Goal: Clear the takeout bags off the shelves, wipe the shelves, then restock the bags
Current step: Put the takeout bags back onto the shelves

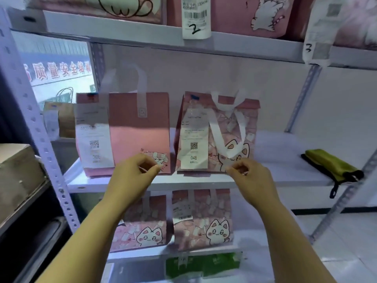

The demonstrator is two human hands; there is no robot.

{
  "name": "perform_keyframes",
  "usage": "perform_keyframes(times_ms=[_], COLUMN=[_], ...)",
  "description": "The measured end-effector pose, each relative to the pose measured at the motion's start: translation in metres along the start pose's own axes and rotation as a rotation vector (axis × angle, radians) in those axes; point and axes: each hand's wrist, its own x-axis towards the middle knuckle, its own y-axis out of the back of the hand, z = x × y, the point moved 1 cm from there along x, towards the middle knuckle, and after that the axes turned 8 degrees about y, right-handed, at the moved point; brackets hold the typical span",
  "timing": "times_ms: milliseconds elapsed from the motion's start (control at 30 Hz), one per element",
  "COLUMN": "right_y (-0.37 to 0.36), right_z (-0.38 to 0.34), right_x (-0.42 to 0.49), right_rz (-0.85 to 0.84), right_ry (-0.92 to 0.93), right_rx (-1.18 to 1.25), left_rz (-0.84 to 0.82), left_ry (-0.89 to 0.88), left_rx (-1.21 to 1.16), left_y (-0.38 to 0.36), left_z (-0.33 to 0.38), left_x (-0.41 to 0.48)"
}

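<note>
Two pink takeout bags stand upright side by side on the white middle shelf (285, 177). The left bag (138, 127) is plain pink with a receipt on its front. The right bag (226, 129) has a cat print, white handles hanging down and a receipt marked 046. My left hand (132, 176) hovers at the lower right corner of the left bag, fingers loosely curled, holding nothing. My right hand (248, 176) is at the bottom edge of the right bag, fingers also loosely curled and empty. I cannot tell whether the fingertips touch the bags.
A folded green and black cloth (330, 166) lies at the shelf's right end. Two cat-print bags (142, 225) (204, 217) stand on the shelf below, with a green bag (204, 264) lower still. More pink bags (255, 15) fill the top shelf. A cardboard box (18, 172) sits at left.
</note>
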Motion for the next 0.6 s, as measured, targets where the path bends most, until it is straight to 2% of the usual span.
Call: perform_keyframes(times_ms=[167,300,433,600], right_y=[0.016,0.023,0.02,0.01], right_z=[0.041,0.071,0.091,0.1], right_x=[0.019,0.038,0.056,0.07], right_rz=[0.08,0.091,-0.009,-0.165], right_ry=[-0.077,-0.11,-0.083,-0.08], right_rx=[0.039,0.024,-0.014,-0.036], left_rz=[0.019,0.122,0.187,0.176], left_ry=[-0.052,-0.103,-0.039,0.049], left_rx=[-0.025,0.049,0.051,0.105], left_y=[-0.05,-0.076,-0.09,-0.101], left_z=[0.02,0.037,0.047,0.046], left_x=[0.004,0.017,0.027,0.038])
